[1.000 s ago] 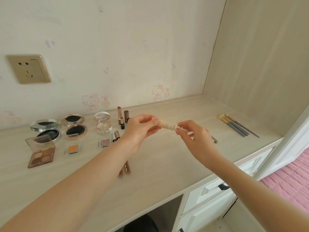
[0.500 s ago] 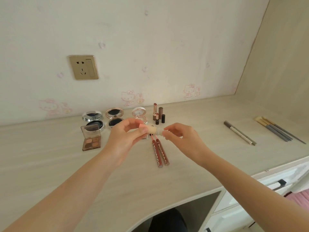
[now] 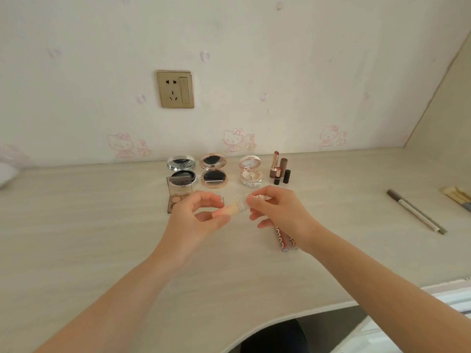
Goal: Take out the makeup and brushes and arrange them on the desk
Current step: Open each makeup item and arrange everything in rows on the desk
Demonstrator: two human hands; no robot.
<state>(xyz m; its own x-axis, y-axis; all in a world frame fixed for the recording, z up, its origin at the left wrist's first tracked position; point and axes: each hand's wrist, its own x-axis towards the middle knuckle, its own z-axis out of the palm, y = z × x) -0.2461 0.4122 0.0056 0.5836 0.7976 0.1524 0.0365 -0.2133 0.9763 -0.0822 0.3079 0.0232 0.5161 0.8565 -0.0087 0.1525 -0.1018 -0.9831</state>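
Note:
My left hand [image 3: 197, 220] holds a small beige concealer tube [image 3: 233, 208] above the desk [image 3: 89, 238], pinched by its body. My right hand [image 3: 276, 212] grips the tube's white cap end [image 3: 257, 197]. Behind my hands stand three open compacts: silver [image 3: 181, 169], rose-gold [image 3: 212, 170] and white [image 3: 250, 171]. An eyeshadow palette [image 3: 177, 197] lies partly behind my left hand. Lipsticks [image 3: 279, 169] stand upright to the right of the compacts. Two red lip tubes [image 3: 283, 240] lie under my right wrist.
Two grey pencils [image 3: 415, 211] lie at the right, and brushes [image 3: 458, 197] lie at the far right edge. A wall socket [image 3: 175, 89] is above the compacts. The desk's curved front edge [image 3: 280, 317] runs below my arms, with a white drawer front [image 3: 453, 299] at lower right.
My view has swung left, so the makeup row now sits in the centre. Both hands have kept hold of the beige tube, which has moved slightly left with them.

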